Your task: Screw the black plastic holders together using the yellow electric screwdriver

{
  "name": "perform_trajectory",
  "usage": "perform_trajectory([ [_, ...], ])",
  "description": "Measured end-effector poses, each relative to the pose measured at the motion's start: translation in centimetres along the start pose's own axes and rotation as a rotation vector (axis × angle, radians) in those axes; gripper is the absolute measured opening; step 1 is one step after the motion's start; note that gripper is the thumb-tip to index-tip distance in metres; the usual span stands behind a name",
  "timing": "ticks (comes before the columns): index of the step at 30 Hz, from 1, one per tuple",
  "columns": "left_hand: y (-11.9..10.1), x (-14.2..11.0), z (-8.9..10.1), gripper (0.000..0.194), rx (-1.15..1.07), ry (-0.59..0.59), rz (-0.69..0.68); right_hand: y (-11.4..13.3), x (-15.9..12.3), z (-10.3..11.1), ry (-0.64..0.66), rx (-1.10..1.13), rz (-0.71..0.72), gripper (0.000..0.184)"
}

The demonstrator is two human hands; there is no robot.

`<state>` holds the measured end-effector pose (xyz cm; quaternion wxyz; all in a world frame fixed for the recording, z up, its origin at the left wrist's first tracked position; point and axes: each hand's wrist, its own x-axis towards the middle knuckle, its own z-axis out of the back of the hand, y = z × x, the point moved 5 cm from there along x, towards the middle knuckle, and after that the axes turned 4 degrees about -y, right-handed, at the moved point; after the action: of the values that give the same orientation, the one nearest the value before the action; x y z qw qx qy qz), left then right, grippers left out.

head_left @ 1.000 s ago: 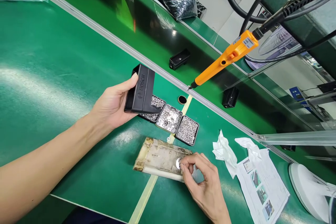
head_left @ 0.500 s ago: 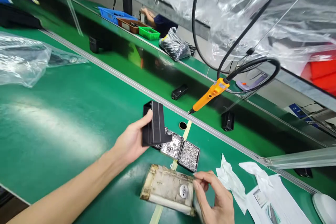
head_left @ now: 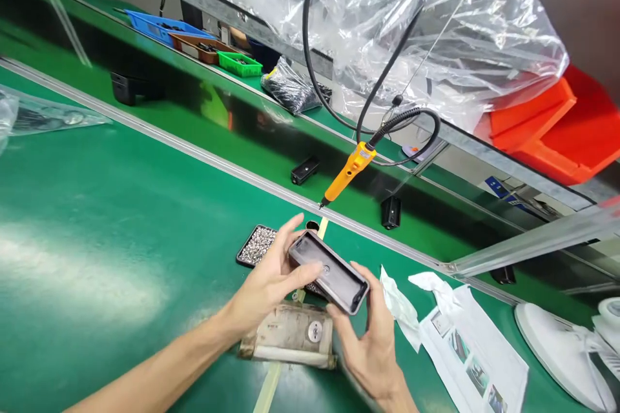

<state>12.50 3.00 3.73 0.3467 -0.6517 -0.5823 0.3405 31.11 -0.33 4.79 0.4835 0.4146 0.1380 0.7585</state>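
A black rectangular plastic housing [head_left: 334,271] is held tilted between both hands, its hollow inside facing me, with a small round feature in its floor. My left hand [head_left: 274,284] is closed around the left end, thumb over the cavity. At the right end, my right hand [head_left: 371,342] grips the housing between thumb and fingers. Below the hands lies a worn, taped block [head_left: 278,332] with a round metal disc [head_left: 315,332] on it. A tray of small metal parts [head_left: 256,245] sits left of the housing; other trays are mostly hidden behind the hands.
An orange electric screwdriver [head_left: 349,174] hangs by its cable above the bench rail. Black housings [head_left: 391,213] stand behind the rail. White cloths [head_left: 400,310], a printed sheet [head_left: 477,348] and a white round base [head_left: 557,348] lie right. Red bins [head_left: 557,126] and plastic film hang overhead.
The housing has moved right and down and turned so its hollow side shows. My right hand has left the taped block and taken hold of the housing. The view has shifted right.
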Motion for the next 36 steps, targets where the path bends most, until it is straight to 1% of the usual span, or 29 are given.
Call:
perform_trajectory([
  [1, -0.2, -0.2, 0.3, 0.07, 0.097, 0.063, -0.024, -0.5, -0.4, 0.7, 0.03, 0.032, -0.04, 0.057],
  [2, -0.3, -0.4, 0.5, 0.068, 0.183, 0.13, -0.029, -0.9, -0.9, 1.3, 0.054, 0.058, -0.069, 0.058],
  [3, -0.2, -0.8, 0.7, 0.063, 0.259, 0.187, -0.016, -1.4, -1.5, 1.8, 0.076, 0.081, -0.095, 0.058],
  [4, -0.1, -1.2, 0.9, 0.059, 0.33, 0.218, 0.008, -1.8, -2.1, 2.2, 0.097, 0.105, -0.116, 0.058],
  [6, 0.3, -2.1, 1.4, 0.055, 0.482, 0.206, 0.04, -2.5, -3.4, 2.5, 0.144, 0.159, -0.14, 0.06],
  [8, 0.6, -3.1, 1.7, 0.053, 0.634, 0.187, 0.035, -2.8, -4.5, 2.5, 0.186, 0.212, -0.136, 0.062],
  [10, 1.0, -4.1, 1.8, 0.05, 0.751, 0.204, 0.003, -3.0, -5.2, 2.3, 0.226, 0.237, -0.114, 0.063],
  [13, 1.7, -5.3, 2.1, 0.051, 0.871, 0.243, -0.07, -3.3, -5.5, 1.8, 0.295, 0.238, -0.08, 0.06],
  [17, 2.2, -6.0, 3.0, 0.054, 0.979, 0.249, -0.169, -3.7, -5.5, 1.0, 0.375, 0.268, -0.095, 0.055],
  [20, 2.7, -6.1, 3.6, 0.055, 1.036, 0.253, -0.209, -4.1, -5.7, 0.4, 0.413, 0.276, -0.109, 0.054],
  [24, 3.2, -6.3, 4.1, 0.064, 1.118, 0.269, -0.311, -4.5, -6.3, -0.1, 0.474, 0.228, -0.059, 0.057],
  [26, 3.4, -6.5, 4.2, 0.072, 1.159, 0.303, -0.356, -4.8, -6.4, -0.2, 0.503, 0.194, -0.033, 0.06],
  [28, 3.5, -6.5, 4.2, 0.074, 1.195, 0.338, -0.396, -4.9, -6.5, -0.1, 0.523, 0.171, -0.015, 0.06],
  [33, 3.1, -6.3, 3.7, 0.068, 1.263, 0.368, -0.453, -5.0, -6.1, 0.1, 0.557, 0.119, 0.03, 0.065],
  [36, 2.8, -6.1, 3.5, 0.065, 1.276, 0.376, -0.459, -5.3, -6.0, -0.1, 0.537, 0.115, 0.052, 0.065],
])
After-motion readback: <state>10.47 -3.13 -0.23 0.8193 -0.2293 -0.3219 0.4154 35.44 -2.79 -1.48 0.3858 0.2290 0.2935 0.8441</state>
